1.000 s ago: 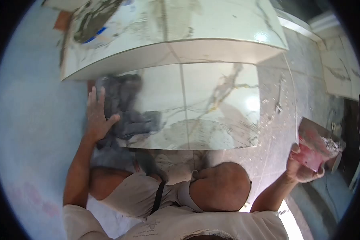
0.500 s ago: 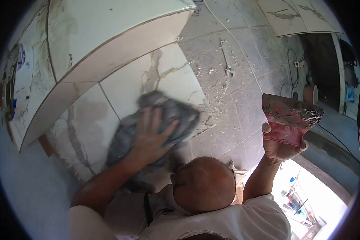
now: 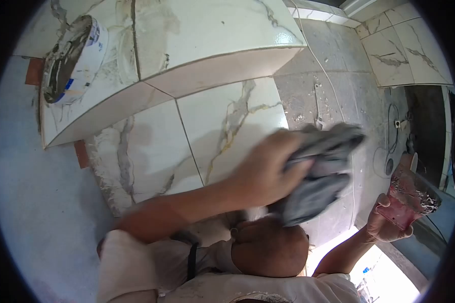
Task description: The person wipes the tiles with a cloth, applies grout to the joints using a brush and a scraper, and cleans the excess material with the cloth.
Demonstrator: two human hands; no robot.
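My left hand (image 3: 273, 169) is closed round a crumpled dark grey cloth (image 3: 316, 189), raised off the tiles and blurred by motion. Beneath my left arm lie white marble-patterned tiles (image 3: 154, 149) with grey and yellowish veins; the cloth is past their right edge, over the grey floor. Out at the right, my right hand (image 3: 387, 222) grips a red scraper (image 3: 403, 204), its blade caked with grey and white residue. My bare knee (image 3: 270, 247) is bent at the bottom centre, partly covered by the cloth.
On the tiled ledge (image 3: 217, 35) stands a white bucket (image 3: 88, 60) smeared with grey mix. An adjustable wrench (image 3: 318, 108), crumbs and a pale cable (image 3: 321, 63) lie on the grey floor (image 3: 338, 96). A tiled block (image 3: 409, 53) stands at upper right.
My left hand, spread flat on the cloth on the tiles before, has gathered it up and moved right. My right hand with the scraper sits lower and farther right; the view has shifted.
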